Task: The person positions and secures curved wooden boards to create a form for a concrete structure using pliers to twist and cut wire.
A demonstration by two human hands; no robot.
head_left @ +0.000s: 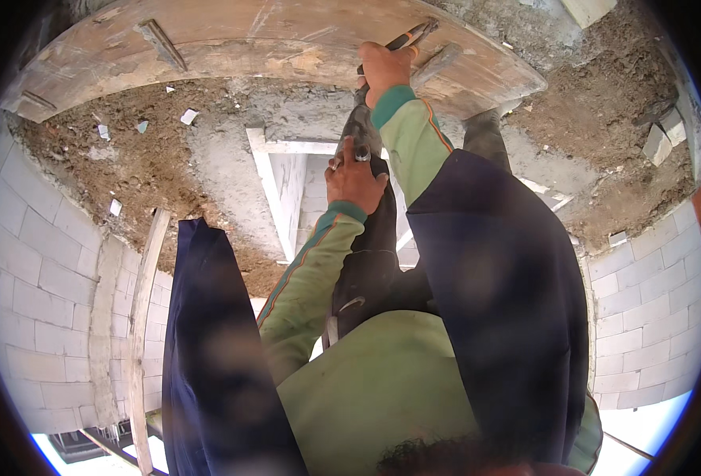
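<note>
My right hand [386, 70] is closed round a pair of pliers [407, 37] with dark and orange parts. The pliers lie over the broad, worn wooden board [287, 49], close to one of its short wooden cleats [436, 63]; their exact contact with the wood is hard to make out. My left hand [354, 178] rests on my dark-trousered leg [364, 127], index finger stretched forward and the others partly bent. A shiny round piece of metal [361, 152] shows at its fingers. Nothing held shows in that hand.
Below the board, a pale rectangular frame [275, 194] surrounds an opening. Rough soil and mortar [148, 170] with white chips lie around it. Pale block walls [49, 278] rise on both sides. A wooden pole [145, 325] leans at left; broken blocks [658, 144] lie at right.
</note>
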